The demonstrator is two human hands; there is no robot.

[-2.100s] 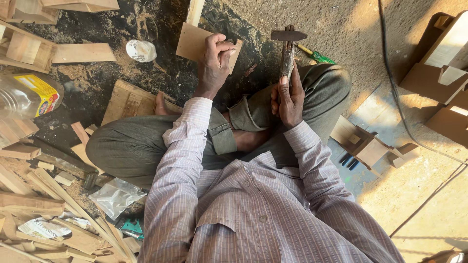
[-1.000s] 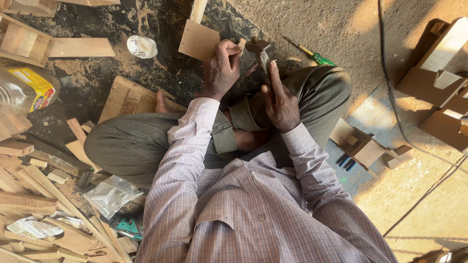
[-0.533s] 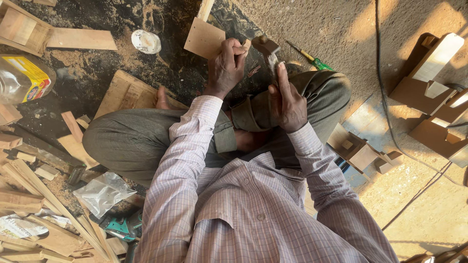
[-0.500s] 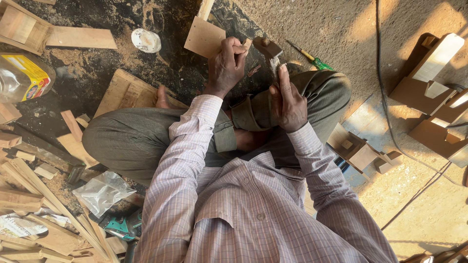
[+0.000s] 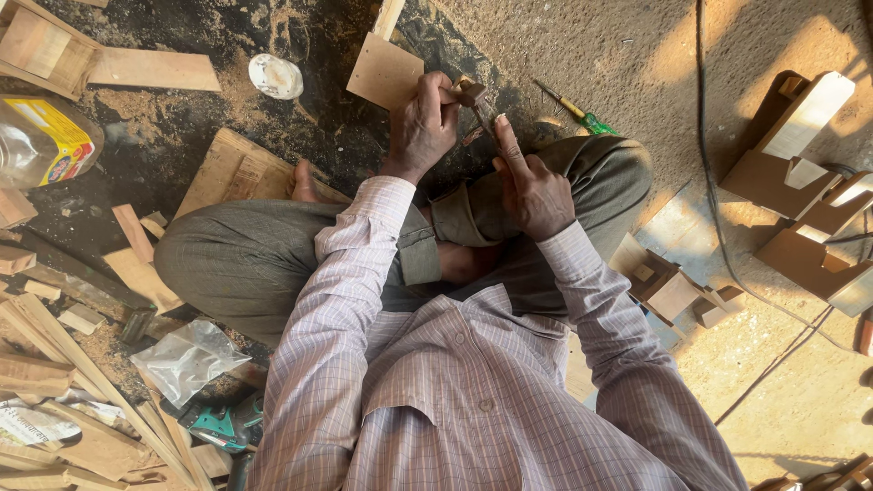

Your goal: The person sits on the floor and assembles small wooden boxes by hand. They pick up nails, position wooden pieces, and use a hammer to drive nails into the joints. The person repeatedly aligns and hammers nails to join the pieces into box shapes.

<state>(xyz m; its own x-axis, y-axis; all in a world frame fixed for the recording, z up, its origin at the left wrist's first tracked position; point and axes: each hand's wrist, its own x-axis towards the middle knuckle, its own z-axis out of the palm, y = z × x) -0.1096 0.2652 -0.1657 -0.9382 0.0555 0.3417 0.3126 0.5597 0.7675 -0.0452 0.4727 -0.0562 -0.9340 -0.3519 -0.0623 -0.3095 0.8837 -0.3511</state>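
I see my left hand (image 5: 420,127) with its fingers closed around a small wooden piece (image 5: 470,92), held just above the square plywood panel (image 5: 386,71) on the floor at the far centre. My right hand (image 5: 532,186) lies just beside it, index finger stretched out along a thin dark tool (image 5: 483,114) that meets the small piece; I cannot tell whether the other fingers grip that tool's handle, as the palm hides it.

By my judgement the work is mid-way: the piece is in hand and being worked, not yet set down or joined to the panel. Finished-looking wooden assemblies (image 5: 800,191) stand at the right, and loose offcuts (image 5: 55,355) lie at the near left.

As for packages: a clear plastic bottle with a yellow and red label (image 5: 41,141) lies at the far left, a crumpled clear plastic bag (image 5: 186,359) sits near my left knee, and a round white lid (image 5: 275,76) rests on the floor left of the panel. A green-handled screwdriver (image 5: 575,109) lies just beyond my right knee.
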